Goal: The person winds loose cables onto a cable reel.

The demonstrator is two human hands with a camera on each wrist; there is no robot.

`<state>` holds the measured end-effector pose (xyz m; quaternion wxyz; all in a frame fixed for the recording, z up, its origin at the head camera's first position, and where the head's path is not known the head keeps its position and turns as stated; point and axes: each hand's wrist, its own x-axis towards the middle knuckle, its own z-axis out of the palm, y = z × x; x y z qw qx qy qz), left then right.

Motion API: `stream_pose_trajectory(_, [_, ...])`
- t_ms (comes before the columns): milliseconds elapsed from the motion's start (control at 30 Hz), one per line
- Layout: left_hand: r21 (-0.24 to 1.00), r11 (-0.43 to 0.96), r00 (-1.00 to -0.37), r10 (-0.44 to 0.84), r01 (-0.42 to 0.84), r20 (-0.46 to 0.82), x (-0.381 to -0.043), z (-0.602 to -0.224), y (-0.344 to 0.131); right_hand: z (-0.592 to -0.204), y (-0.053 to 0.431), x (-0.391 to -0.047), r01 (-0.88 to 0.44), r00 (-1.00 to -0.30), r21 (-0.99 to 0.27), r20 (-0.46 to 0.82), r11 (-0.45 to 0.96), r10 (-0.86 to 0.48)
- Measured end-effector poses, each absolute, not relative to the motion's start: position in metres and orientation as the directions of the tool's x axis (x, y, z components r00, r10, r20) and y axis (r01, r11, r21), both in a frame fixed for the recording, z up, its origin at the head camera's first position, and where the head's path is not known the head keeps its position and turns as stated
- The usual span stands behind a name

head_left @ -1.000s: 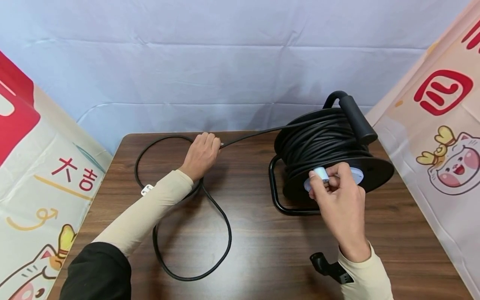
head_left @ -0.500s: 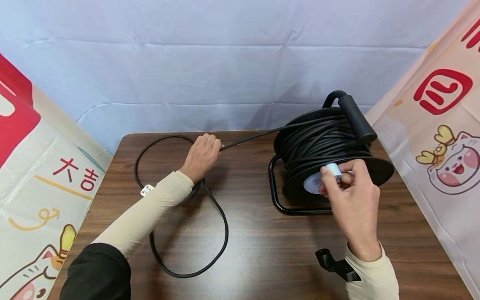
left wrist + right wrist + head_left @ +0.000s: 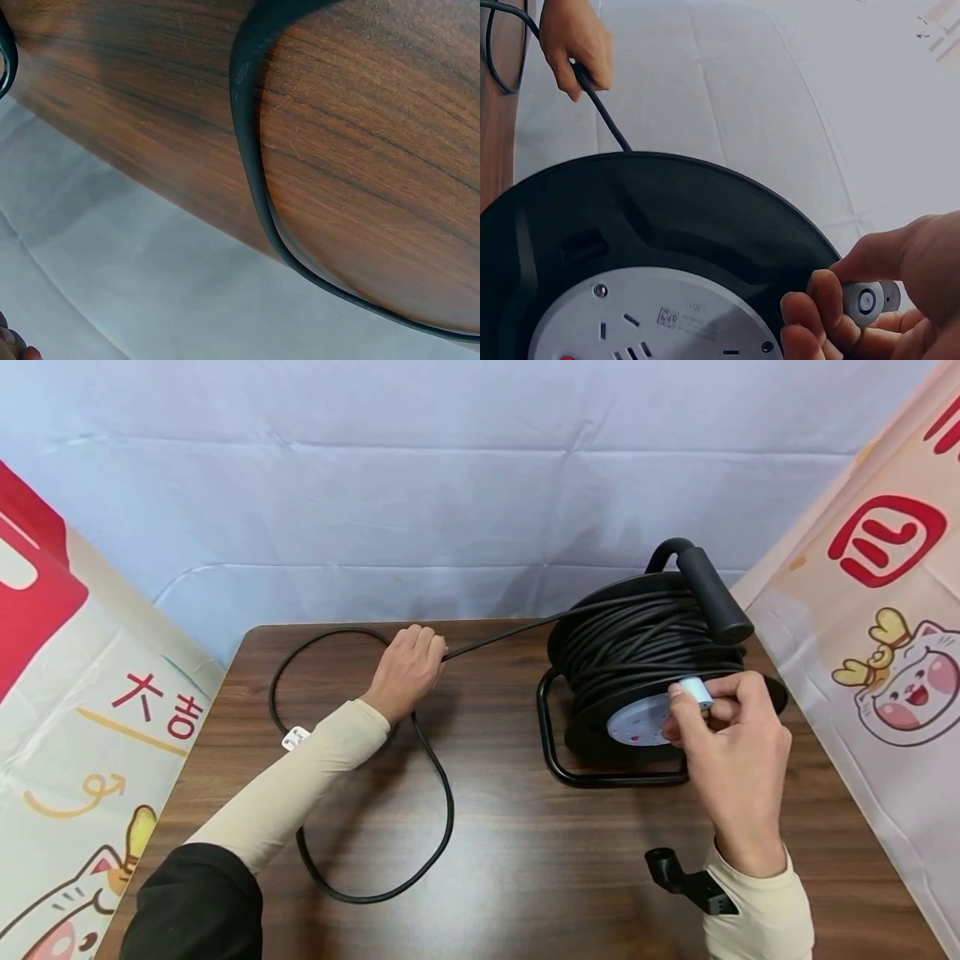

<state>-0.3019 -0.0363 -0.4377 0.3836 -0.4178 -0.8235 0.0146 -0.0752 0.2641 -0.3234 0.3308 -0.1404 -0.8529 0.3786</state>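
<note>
Cable reel (image 3: 591,727) stands upright on its black tubular stand (image 3: 546,727) near the far right corner of the tabletop (image 3: 540,852), front flange toward the person. Thick winding of black cable (image 3: 517,631) on the drum.

Right hand (image 3: 738,756): thumb and fingers pinching the pale crank knob (image 3: 696,692) at the front flange. In the head view the knob covers part of the round white socket panel (image 3: 636,724); the right wrist view shows slots, screws, a printed code and a red spot on that panel. Black bracket (image 3: 690,883) attached at the right sleeve (image 3: 761,902).

Left hand (image 3: 408,667): fingers curled around the free cable, near the far edge, left of the reel. Run from that hand to the top of the drum looks nearly straight. Slack on the other side of the hand lies in two loops on the left half: one close to the far left corner, the other nearer the person. White tag (image 3: 295,737) on the far loop, just beside the left sleeve (image 3: 292,789).

Carry handle (image 3: 715,597) tilts over the winding, black grip. Pale cloth (image 3: 420,502) hangs behind the far edge; printed banners (image 3: 892,610) flank both side edges.
</note>
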Motion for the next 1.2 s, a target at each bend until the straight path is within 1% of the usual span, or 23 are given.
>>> stream_pose_trajectory(167, [-0.349, 0.645, -0.349, 0.703, 0.679, 0.62, -0.299, -0.436, -0.033, -0.322, 0.272, -0.076, 0.007, -0.737, -0.757, 0.437, 0.653, 0.515])
stream_pose_trajectory(500, [-0.369, 0.641, -0.359, 0.719, 0.673, 0.595, -0.293, -0.435, -0.029, -0.323, 0.28, -0.074, 0.024, -0.718, -0.787, 0.415, 0.616, 0.558])
stream_pose_trajectory(800, [-0.353, 0.628, -0.338, 0.716, 0.693, 0.611, -0.288, -0.428, -0.024, -0.321, 0.292, -0.073, 0.023, -0.718, -0.824, 0.38, 0.566, 0.583])
stream_pose_trajectory(1000, [-0.343, 0.617, -0.332, 0.72, 0.709, 0.61, -0.281, -0.426, -0.019, -0.324, 0.301, -0.071, 0.038, -0.712, -0.827, 0.372, 0.562, 0.595])
stream_pose_trajectory(1200, [-0.35, 0.609, -0.315, 0.723, 0.712, 0.615, -0.278, -0.425, -0.016, -0.324, 0.307, -0.07, 0.057, -0.721, -0.834, 0.346, 0.548, 0.601])
